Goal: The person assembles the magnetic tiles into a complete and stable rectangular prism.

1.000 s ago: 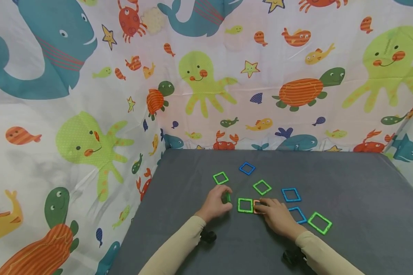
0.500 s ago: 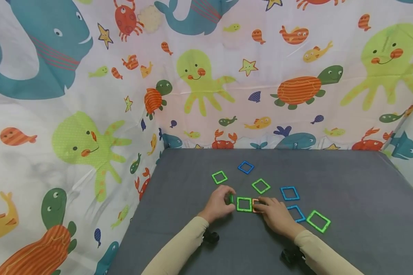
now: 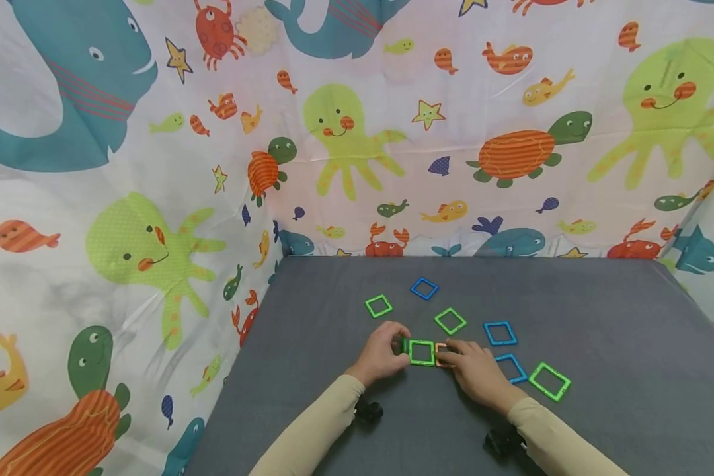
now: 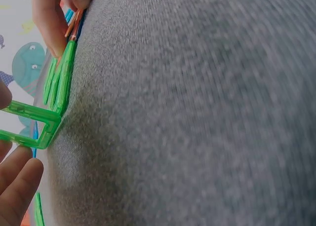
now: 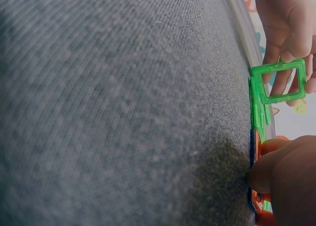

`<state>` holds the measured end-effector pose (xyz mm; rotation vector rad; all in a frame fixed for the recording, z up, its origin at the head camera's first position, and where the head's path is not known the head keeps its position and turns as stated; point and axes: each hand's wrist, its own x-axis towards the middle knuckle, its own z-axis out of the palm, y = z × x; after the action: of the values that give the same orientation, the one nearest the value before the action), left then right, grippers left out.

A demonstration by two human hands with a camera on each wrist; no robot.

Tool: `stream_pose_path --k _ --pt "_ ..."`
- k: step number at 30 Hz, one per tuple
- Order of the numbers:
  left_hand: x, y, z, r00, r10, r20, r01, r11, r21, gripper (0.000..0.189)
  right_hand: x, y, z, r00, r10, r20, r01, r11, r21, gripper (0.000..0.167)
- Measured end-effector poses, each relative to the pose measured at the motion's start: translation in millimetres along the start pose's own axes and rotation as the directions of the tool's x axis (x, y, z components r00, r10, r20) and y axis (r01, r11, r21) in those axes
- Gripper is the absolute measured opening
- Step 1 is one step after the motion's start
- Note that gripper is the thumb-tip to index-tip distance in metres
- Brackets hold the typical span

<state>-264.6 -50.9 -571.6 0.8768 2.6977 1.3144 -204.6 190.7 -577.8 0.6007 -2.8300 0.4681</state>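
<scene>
My left hand (image 3: 383, 354) holds a green square magnetic tile (image 5: 284, 66) upright between thumb and fingers. The lower edge of that tile meets the left edge of a flat green square tile (image 3: 422, 363). Against the right side of the flat one lies an orange square tile (image 3: 437, 355), which my right hand (image 3: 480, 375) grips by its edges and partly covers. A dark blue edge shows along the orange tile in the right wrist view; how the two are joined cannot be told.
Behind the hands lie green (image 3: 379, 313) (image 3: 450, 332) and blue (image 3: 424, 297) square tiles. To the right are two more blue tiles (image 3: 500, 344) (image 3: 521, 367) and a green tile (image 3: 559, 395). A sea-animal curtain (image 3: 357, 218) borders the grey table (image 3: 619, 330).
My left hand has moved right, bringing the upright green tile up to the flat green one. The right hand has stayed on the orange tile. The head view has shifted slightly.
</scene>
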Motion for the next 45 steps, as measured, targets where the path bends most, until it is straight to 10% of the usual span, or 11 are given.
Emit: stream_pose_path --k 45 --pt "0.0 -1.7 5.6 0.999 -0.038 -0.003 0.038 0.999 -0.024 0.036 -0.4 1.3 0.6 0.999 -0.026 -0.029 0.026 1.0 0.005 0.033"
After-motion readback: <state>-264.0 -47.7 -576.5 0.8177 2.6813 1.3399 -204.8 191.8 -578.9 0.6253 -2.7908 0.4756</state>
